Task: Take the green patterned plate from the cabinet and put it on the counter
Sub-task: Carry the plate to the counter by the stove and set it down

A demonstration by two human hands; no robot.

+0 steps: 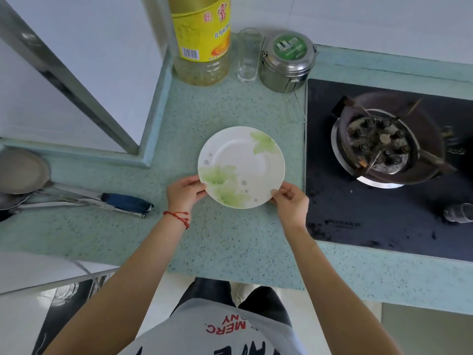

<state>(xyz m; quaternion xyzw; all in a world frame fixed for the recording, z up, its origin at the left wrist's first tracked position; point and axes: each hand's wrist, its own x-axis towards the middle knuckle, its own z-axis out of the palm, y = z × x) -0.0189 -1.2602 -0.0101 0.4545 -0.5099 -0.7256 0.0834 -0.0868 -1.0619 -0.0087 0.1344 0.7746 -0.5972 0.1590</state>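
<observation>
Both hands grip the plate by its near rim over the speckled green counter: the left hand at the lower left edge, the right hand at the lower right. Whether the plate rests flat or sits just above the surface is hard to tell. A red cord circles the left wrist. Behind stand an oil bottle, a glass and a steel tin. The stove lies right, ladles left.
</observation>
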